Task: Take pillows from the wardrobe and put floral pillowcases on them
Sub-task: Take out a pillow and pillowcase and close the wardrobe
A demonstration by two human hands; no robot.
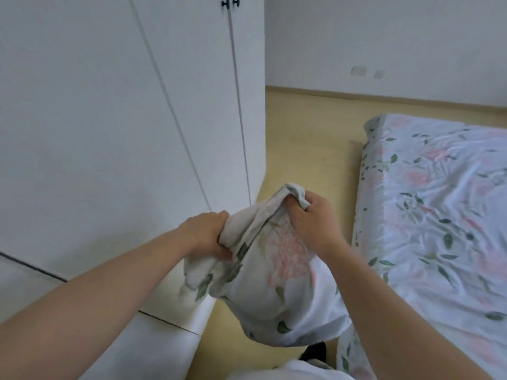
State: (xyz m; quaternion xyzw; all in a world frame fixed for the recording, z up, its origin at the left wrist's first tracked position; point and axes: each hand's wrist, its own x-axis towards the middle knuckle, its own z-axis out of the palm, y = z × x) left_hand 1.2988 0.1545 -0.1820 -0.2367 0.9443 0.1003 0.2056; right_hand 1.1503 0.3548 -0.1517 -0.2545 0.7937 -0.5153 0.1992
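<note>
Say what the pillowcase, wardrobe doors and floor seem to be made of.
Pillowcase: thin woven cloth, probably cotton; it bunches and creases in both hands.
Wardrobe doors: smooth matt white panel, probably painted or laminated board.
Floor: smooth pale yellow sheet, perhaps vinyl or laminate.

Both forearms are bare, no sleeves reaching the left hand [208, 231] or right hand [315, 223]; a white garment [288, 370] shows beneath them.

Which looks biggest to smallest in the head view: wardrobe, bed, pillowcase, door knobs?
1. wardrobe, fills the left half.
2. bed, cut by the frame edge.
3. pillowcase, gripped by the left hand and right hand; nearness inflates it.
4. door knobs.
</note>
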